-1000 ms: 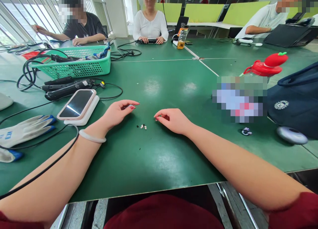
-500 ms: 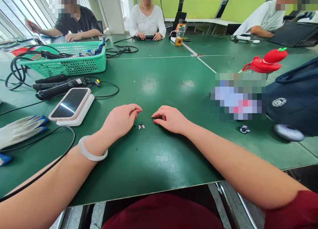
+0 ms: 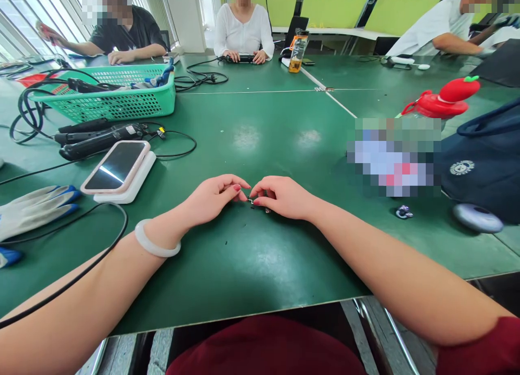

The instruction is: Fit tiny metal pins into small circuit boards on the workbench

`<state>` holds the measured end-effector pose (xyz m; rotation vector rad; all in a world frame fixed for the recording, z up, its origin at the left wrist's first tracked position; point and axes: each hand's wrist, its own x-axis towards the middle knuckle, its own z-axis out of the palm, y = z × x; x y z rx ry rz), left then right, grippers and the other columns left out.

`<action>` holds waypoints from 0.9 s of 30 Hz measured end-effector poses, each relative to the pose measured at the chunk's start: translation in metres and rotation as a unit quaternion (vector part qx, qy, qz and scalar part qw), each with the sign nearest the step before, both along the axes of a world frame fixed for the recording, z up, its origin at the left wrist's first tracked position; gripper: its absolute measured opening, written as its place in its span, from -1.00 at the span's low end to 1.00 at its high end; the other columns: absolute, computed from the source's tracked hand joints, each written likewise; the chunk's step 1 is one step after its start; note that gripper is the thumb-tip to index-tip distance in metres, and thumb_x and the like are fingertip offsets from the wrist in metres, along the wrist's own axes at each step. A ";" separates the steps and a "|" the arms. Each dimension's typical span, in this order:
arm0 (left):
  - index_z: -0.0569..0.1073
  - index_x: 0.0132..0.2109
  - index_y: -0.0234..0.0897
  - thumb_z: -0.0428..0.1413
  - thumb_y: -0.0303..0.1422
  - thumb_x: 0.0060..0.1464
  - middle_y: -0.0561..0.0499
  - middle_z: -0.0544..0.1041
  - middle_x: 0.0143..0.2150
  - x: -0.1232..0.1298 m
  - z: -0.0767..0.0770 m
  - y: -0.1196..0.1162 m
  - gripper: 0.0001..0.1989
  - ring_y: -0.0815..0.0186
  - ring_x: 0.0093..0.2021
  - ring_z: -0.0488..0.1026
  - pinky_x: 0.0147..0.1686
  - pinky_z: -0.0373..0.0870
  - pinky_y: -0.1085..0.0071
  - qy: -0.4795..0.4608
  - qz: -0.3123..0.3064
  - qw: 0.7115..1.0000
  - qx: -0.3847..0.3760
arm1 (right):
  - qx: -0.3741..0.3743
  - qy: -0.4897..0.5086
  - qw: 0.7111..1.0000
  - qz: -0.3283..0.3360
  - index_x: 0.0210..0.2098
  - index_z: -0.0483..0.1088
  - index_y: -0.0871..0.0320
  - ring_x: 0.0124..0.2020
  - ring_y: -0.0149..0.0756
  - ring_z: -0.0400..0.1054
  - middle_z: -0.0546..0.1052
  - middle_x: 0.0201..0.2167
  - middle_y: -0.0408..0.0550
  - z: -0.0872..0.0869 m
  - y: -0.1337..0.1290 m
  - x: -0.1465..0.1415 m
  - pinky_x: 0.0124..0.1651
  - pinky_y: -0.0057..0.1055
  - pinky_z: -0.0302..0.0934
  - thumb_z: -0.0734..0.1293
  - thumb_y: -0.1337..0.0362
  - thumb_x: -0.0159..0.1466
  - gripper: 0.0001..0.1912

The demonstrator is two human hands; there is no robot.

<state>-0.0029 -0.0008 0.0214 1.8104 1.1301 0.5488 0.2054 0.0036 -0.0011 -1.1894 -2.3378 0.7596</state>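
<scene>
Both my hands meet low over the green table (image 3: 280,261). A small silvery metal piece (image 3: 251,201) shows just below the fingertips, too small to name. My right hand (image 3: 286,197) is closed in a pinch, its thumb against that piece. My left hand (image 3: 215,199) comes in from the other side, fingers bent together and tips almost touching the right fingertips. What it pinches, if anything, is hidden. Another tiny piece (image 3: 267,210) lies under my right thumb. A white bangle (image 3: 156,242) circles my left wrist.
To the left are a phone (image 3: 117,166) on a white box, a work glove (image 3: 36,209), black handheld devices (image 3: 101,139) with cables and a green basket (image 3: 117,101). A dark bag (image 3: 483,158) and mouse (image 3: 477,218) sit right. Several people sit around the table.
My left hand has moved right until its fingertips are close to my right hand's. The small metal pieces, earlier lying uncovered beside my left hand, are now at my right fingertips.
</scene>
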 end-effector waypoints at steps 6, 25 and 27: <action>0.46 -0.13 -0.21 -0.04 -0.17 0.14 0.00 0.59 -0.25 -0.003 -0.003 0.001 -0.70 0.28 -0.24 0.47 -0.16 0.35 0.31 0.057 0.011 0.998 0.030 | 0.019 -0.047 0.999 -0.003 -0.08 0.45 0.07 -0.37 -0.43 0.27 0.44 -0.28 -0.12 -0.002 -0.002 -0.005 -0.28 -0.45 0.12 0.40 0.18 0.15 -0.67; 0.44 0.02 -0.28 0.07 -0.37 0.03 -0.04 0.59 -0.26 -0.001 -0.008 0.001 -0.63 0.26 -0.25 0.55 -0.14 0.46 0.31 -0.017 0.041 0.999 -0.015 | -0.130 0.165 0.975 -0.073 -0.33 0.40 0.18 -0.54 -0.49 0.28 0.48 -0.49 -0.15 0.000 0.001 -0.002 -0.40 -0.47 0.20 0.34 0.27 0.12 -0.86; 0.45 0.03 -0.27 0.11 -0.34 0.01 -0.03 0.59 -0.26 0.000 -0.008 0.000 -0.61 0.27 -0.29 0.54 -0.18 0.47 0.31 -0.009 0.047 0.999 0.006 | -0.137 0.178 0.971 -0.075 -0.34 0.40 0.19 -0.56 -0.49 0.27 0.46 -0.50 -0.15 0.003 -0.001 -0.004 -0.42 -0.46 0.21 0.33 0.29 0.10 -0.87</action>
